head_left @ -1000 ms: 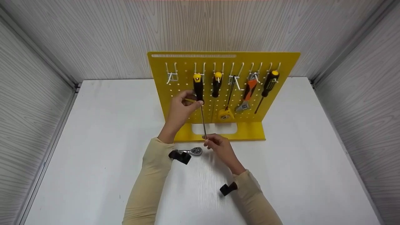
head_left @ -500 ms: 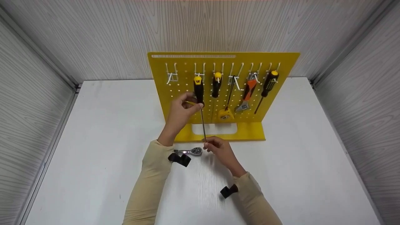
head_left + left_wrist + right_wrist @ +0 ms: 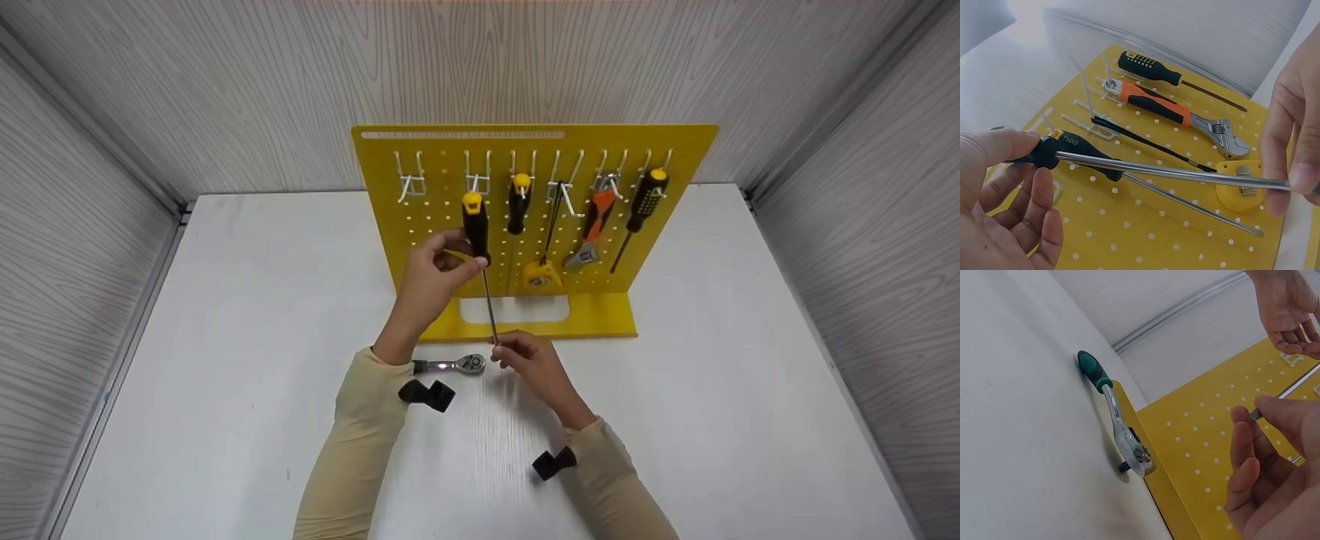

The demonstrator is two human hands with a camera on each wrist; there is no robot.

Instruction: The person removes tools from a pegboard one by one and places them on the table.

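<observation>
A screwdriver point(image 3: 475, 223) with a black handle and yellow end stands nearly upright before the yellow pegboard point(image 3: 390, 225). My left hand point(image 3: 431, 277) pinches the lower part of its handle between thumb and fingers. Lower down, my right hand point(image 3: 534, 366) pinches the shaft close to the tip. The left wrist view shows the bare steel shaft point(image 3: 1179, 174) stretched between both hands. In the right wrist view the flat tip point(image 3: 1255, 415) pokes out between thumb and finger. A white hook point(image 3: 475, 182) is visible just above the handle.
A ratchet wrench point(image 3: 450, 365) with a green and black handle point(image 3: 1092, 370) lies on the white table point(image 3: 225, 360). On the board hang a second screwdriver point(image 3: 519, 204), a yellow tape measure point(image 3: 541, 276), an orange adjustable wrench point(image 3: 598, 217) and a dotted-handle screwdriver point(image 3: 646, 201).
Both hands have moved slightly down and toward me with the screwdriver. Its yellow end has come away from the hook, which now shows above it.
</observation>
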